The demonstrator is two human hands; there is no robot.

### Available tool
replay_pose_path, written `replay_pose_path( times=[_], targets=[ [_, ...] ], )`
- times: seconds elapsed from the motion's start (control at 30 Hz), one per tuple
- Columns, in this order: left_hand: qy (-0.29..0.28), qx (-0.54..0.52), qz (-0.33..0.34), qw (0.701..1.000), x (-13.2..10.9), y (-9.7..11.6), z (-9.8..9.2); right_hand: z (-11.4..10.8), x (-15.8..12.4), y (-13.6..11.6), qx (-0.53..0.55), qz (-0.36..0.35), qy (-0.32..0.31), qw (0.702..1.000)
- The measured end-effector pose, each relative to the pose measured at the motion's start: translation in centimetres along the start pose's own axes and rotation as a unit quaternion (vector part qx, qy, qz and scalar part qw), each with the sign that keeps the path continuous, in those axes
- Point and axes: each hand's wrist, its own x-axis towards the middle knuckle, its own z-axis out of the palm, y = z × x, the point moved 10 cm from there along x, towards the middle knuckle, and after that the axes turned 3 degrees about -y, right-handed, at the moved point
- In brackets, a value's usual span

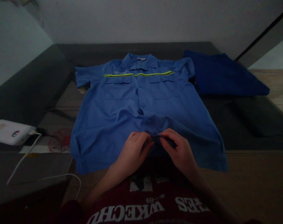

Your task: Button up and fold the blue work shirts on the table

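Observation:
A blue short-sleeved work shirt (118,109) lies face up with its collar at the far side and a yellow-green stripe across the chest. Its hem hangs over the near edge of the table. My left hand (136,146) pinches the front placket low down, near the hem. Close beside it, my right hand (176,147) grips the same edge of cloth between thumb and fingers. The fabric bunches up around both hands. Higher on the placket, buttons show; whatever lies between my fingertips is hidden.
Folded dark blue cloth (225,74) rests on the dark glass-topped table (248,121) at right. On the left sits a white power bank (12,132) with a white cable (24,158) trailing toward me. A pale wall rises behind the table.

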Motion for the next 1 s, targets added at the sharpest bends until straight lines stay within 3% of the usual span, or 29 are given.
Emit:
replay_pose_path(
  times=[0.33,0.67,0.87,1.0],
  targets=[
    [0.018,-0.01,0.003,1.0,-0.1,-0.4,0.0,0.2,-0.7,-1.4,-0.085,-0.056,0.008,0.995],
    [0.027,-0.052,-0.036,0.998,-0.1,-1.5,-0.1,0.7,-1.7,-2.5,-0.125,-0.121,0.033,0.984],
    [0.033,-0.073,-0.044,0.996,-0.3,-2.0,-0.4,0.3,-0.8,-1.3,0.004,-0.042,-0.036,0.998],
    [0.017,-0.086,-0.042,0.995,-0.3,-1.8,-0.2,-0.1,0.0,-0.3,0.026,0.002,-0.021,0.999]
  ],
)
